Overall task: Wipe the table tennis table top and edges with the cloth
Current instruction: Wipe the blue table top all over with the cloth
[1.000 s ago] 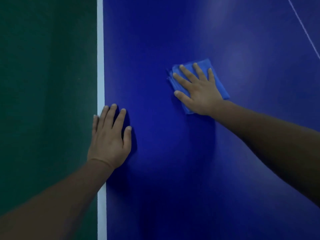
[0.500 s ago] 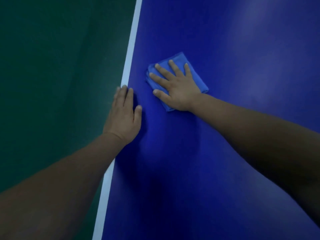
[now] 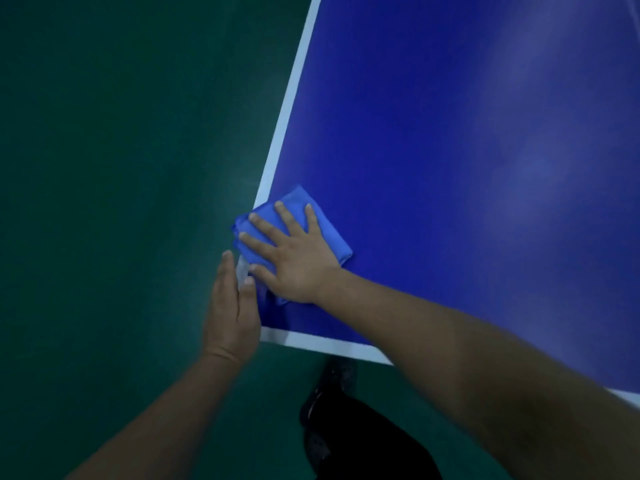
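Your flat right hand [image 3: 298, 261] presses the cloth [image 3: 322, 233] at the table [image 3: 450, 168] corner; next, wipe the edge beneath your fingertips.

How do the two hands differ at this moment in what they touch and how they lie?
The right hand lies palm down with fingers spread on the folded blue cloth; the left hand touches no cloth. The right hand is over the blue table top, while the left hand sits at the white side edge line by the corner, fingers together. Both have straight fingers and point away from the person.
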Tool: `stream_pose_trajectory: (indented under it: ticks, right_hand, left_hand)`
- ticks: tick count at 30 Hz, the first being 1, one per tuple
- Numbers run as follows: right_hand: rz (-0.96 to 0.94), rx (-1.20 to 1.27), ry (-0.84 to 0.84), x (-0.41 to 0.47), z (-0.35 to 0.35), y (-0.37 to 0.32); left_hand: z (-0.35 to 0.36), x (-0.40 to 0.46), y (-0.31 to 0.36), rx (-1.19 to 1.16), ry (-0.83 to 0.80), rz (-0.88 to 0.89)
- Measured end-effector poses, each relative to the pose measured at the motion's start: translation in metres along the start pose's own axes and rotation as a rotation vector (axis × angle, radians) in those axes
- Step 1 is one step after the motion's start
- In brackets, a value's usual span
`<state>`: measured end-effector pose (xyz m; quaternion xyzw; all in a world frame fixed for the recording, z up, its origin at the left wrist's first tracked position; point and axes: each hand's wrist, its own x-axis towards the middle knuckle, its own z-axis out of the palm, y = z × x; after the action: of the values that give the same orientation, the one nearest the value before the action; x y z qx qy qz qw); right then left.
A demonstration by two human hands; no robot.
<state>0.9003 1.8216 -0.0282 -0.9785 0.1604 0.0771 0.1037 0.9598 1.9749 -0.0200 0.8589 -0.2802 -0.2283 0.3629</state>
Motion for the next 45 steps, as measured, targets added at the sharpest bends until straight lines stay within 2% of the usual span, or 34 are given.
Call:
stream_pose_trajectory:
  ticks: [5,9,14,18,24,26,28,30,35,37,40,45]
  right_hand:
    - [0.134,0.071,0.005,-0.061,0.022,-0.058]
    - [0.247,0.106,0.074,-0.107,0.036,-0.056]
    - [0.491,0.075,0.194,-0.195,0.049,0.023]
    - [0.725,0.075,0.129,-0.286,0.047,0.098]
    - [1.172,0.148,0.051,-0.415,0.038,0.207]
    - [1.319,0.199,0.068,-0.432,0.033,0.228]
    - [1.387,0.23,0.089,-0.426,0.031,0.23]
    - [1.321,0.199,0.09,-0.398,0.028,0.214]
    - [0.812,0.08,0.055,-0.285,0.026,0.148]
    - [0.717,0.094,0.058,-0.262,0.022,0.143]
    - [0.68,0.08,0.076,-0.277,0.022,0.161]
    - [0.866,0.09,0.088,-0.379,0.029,0.229]
  left_hand:
    - [0.007,-0.024,-0.01,-0.008,0.058,0.023]
    - [0.024,-0.039,-0.013,0.364,0.112,0.187]
    - [0.071,-0.06,0.018,0.506,-0.017,0.462]
    - [0.112,-0.08,0.058,0.507,-0.15,0.573]
    - [0.169,-0.101,0.094,0.648,-0.283,0.658]
    - [0.18,-0.103,0.097,0.715,-0.278,0.634]
    - [0.185,-0.102,0.096,0.747,-0.253,0.625]
    - [0.187,-0.102,0.093,0.736,-0.229,0.626]
    - [0.188,-0.103,0.095,0.738,-0.193,0.637]
    - [0.188,-0.104,0.096,0.747,-0.189,0.631]
    - [0.188,-0.104,0.097,0.757,-0.198,0.606]
    - [0.206,-0.123,0.115,0.724,-0.16,0.553]
